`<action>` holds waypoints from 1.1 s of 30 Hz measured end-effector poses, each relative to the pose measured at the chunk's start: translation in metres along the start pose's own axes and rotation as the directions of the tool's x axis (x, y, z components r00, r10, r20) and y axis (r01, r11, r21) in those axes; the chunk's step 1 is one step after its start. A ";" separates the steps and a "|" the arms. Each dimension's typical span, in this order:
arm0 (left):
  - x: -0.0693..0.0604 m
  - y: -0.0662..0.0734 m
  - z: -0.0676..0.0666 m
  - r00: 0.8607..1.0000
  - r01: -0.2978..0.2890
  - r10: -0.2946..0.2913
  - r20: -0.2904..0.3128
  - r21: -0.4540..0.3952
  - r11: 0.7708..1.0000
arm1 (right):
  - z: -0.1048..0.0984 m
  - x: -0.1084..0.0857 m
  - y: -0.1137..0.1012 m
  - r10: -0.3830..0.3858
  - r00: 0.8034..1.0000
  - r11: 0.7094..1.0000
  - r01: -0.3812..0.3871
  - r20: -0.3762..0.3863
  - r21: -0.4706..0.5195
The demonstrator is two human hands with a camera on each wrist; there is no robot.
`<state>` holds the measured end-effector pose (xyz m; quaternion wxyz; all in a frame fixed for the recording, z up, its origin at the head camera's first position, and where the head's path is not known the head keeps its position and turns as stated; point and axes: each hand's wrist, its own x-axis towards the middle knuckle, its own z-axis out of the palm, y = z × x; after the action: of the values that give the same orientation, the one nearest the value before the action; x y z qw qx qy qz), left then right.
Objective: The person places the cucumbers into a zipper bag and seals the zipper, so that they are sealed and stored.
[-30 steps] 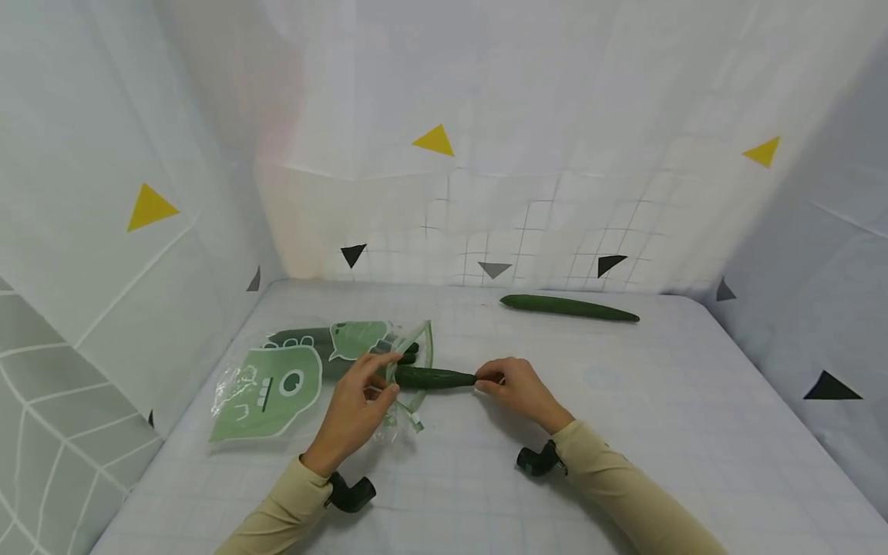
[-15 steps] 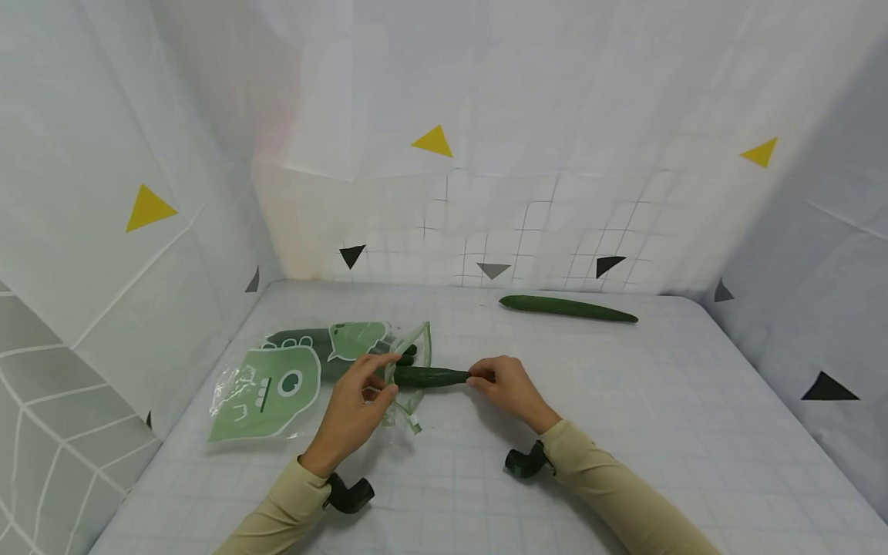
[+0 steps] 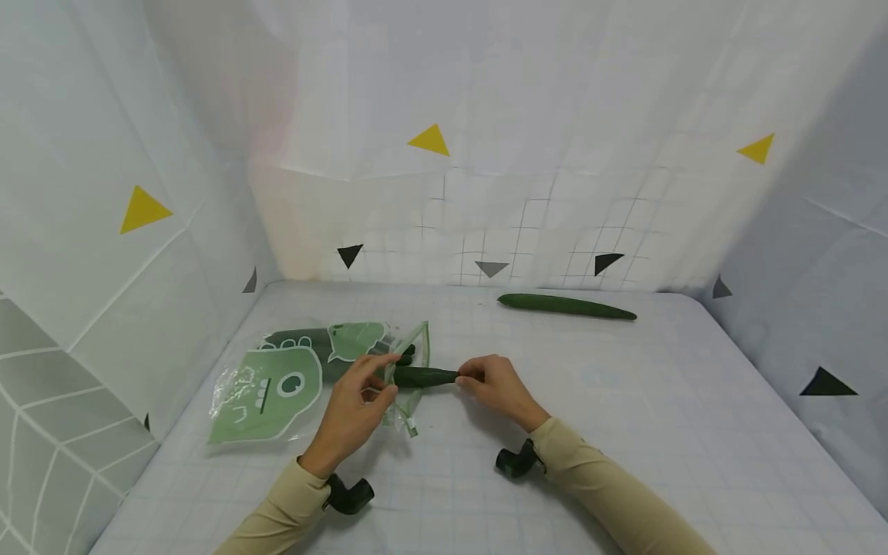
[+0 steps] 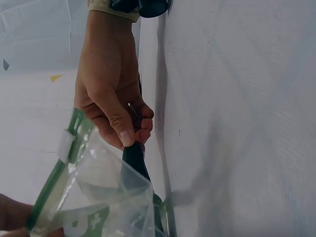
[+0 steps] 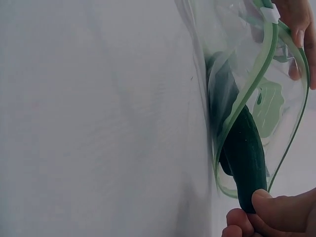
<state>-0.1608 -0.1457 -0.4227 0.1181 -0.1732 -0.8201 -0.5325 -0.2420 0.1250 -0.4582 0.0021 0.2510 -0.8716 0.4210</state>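
Note:
A clear zip bag [image 3: 270, 408] with green monster prints lies on the left of the table, its mouth facing right. At that mouth my left hand [image 3: 354, 405] pinches the green-edged rim between fingers and thumb. A cucumber [image 3: 425, 377] lies partly inside the bag, its tapered end sticking out. My right hand [image 3: 501, 389] pinches that end with thumb and fingertips. Through the plastic, other dark green cucumbers [image 3: 300, 338] show behind it; how many is unclear. In the right wrist view a white slider [image 5: 269, 13] sits on the green zip.
Another cucumber [image 3: 567, 306] lies alone near the back of the white table [image 3: 624, 462]. White sheets [image 3: 569, 92] with yellow and black triangles stand around the back and sides. A black wrist camera hangs at each cuff.
The right hand has moved left, pushing the cucumber deeper into the bag, so less of it sticks out. The left hand and bag have stayed almost in place.

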 end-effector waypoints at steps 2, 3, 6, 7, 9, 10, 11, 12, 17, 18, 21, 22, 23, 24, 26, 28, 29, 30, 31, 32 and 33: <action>0.000 0.000 0.000 1.000 0.001 -0.001 -0.002 0.000 1.000 | 0.003 0.002 -0.002 -0.004 1.000 1.000 0.004 -0.003 0.006; 0.000 -0.001 0.000 1.000 0.000 0.000 -0.003 0.000 1.000 | 0.004 0.003 -0.003 -0.006 1.000 1.000 0.006 -0.004 0.006; 0.000 -0.001 0.000 1.000 -0.001 0.001 -0.004 -0.002 1.000 | 0.008 0.006 -0.007 -0.012 1.000 1.000 0.012 -0.003 0.006; 0.000 -0.001 0.000 1.000 0.000 0.000 -0.002 -0.004 1.000 | 0.009 0.007 -0.008 -0.011 1.000 1.000 0.011 0.001 0.006; 0.000 -0.001 0.000 1.000 0.001 -0.001 0.001 -0.006 1.000 | 0.011 0.008 -0.011 -0.014 1.000 1.000 0.014 0.005 0.009; 0.000 0.000 0.000 1.000 0.002 -0.002 0.002 -0.006 1.000 | 0.012 0.009 -0.012 -0.015 1.000 1.000 0.015 0.005 0.013; 0.000 0.000 0.000 1.000 0.003 -0.003 0.003 -0.005 1.000 | 0.013 0.009 -0.013 -0.016 1.000 1.000 0.016 0.005 0.017; 0.000 0.000 0.000 1.000 0.003 -0.003 0.002 -0.004 1.000 | 0.014 0.010 -0.014 -0.018 1.000 1.000 0.018 0.004 0.020; 0.000 0.000 -0.001 1.000 0.005 -0.005 -0.003 -0.004 1.000 | 0.020 0.015 -0.019 -0.037 0.999 0.999 0.036 0.007 0.012; 0.000 0.000 -0.001 1.000 0.007 -0.007 -0.002 -0.006 1.000 | 0.021 0.016 -0.020 -0.040 0.999 0.999 0.040 0.007 0.008; 0.000 0.000 -0.001 1.000 0.010 -0.010 0.003 -0.011 1.000 | 0.025 0.019 -0.022 -0.047 0.999 0.999 0.047 -0.003 0.002; 0.000 0.000 -0.001 1.000 0.011 -0.011 0.005 -0.013 1.000 | 0.026 0.019 -0.022 -0.048 0.999 0.999 0.048 -0.004 0.003; 0.000 0.000 -0.001 1.000 0.012 -0.012 0.005 -0.014 1.000 | 0.027 0.020 -0.023 -0.047 0.999 0.999 0.047 -0.005 0.004; -0.001 0.000 -0.001 1.000 0.011 -0.011 0.007 -0.015 1.000 | 0.028 0.021 -0.023 -0.051 0.999 0.999 0.051 -0.006 0.004; -0.001 0.001 -0.001 1.000 0.009 -0.009 0.007 -0.016 1.000 | 0.030 0.023 -0.025 -0.053 0.999 0.999 0.053 -0.002 0.008; 0.000 0.001 -0.001 1.000 0.004 -0.004 0.006 -0.015 1.000 | 0.031 0.024 -0.026 -0.054 0.999 0.999 0.054 0.003 0.010; 0.000 0.001 -0.002 1.000 0.001 -0.001 0.005 -0.014 1.000 | 0.032 0.024 -0.026 -0.052 0.999 0.999 0.052 0.004 0.009; 0.000 0.001 -0.002 1.000 -0.002 0.002 0.005 -0.013 1.000 | 0.032 0.025 -0.026 -0.052 0.999 0.999 0.052 0.003 0.009; 0.000 0.001 -0.002 1.000 -0.003 0.003 0.005 -0.013 1.000 | 0.033 0.025 -0.027 -0.048 0.999 0.999 0.048 0.003 0.010; -0.001 0.001 -0.002 1.000 -0.005 0.005 0.004 -0.012 1.000 | 0.033 0.026 -0.027 -0.047 0.999 0.999 0.047 0.003 0.011; -0.001 0.001 -0.002 1.000 -0.005 0.005 0.004 -0.011 1.000 | 0.034 0.027 -0.026 -0.045 0.999 0.999 0.045 0.003 0.010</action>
<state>-0.1597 -0.1470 -0.4214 0.1171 -0.1769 -0.8170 -0.5362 -0.2465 0.0747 -0.4552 0.0091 0.2712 -0.8636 0.4249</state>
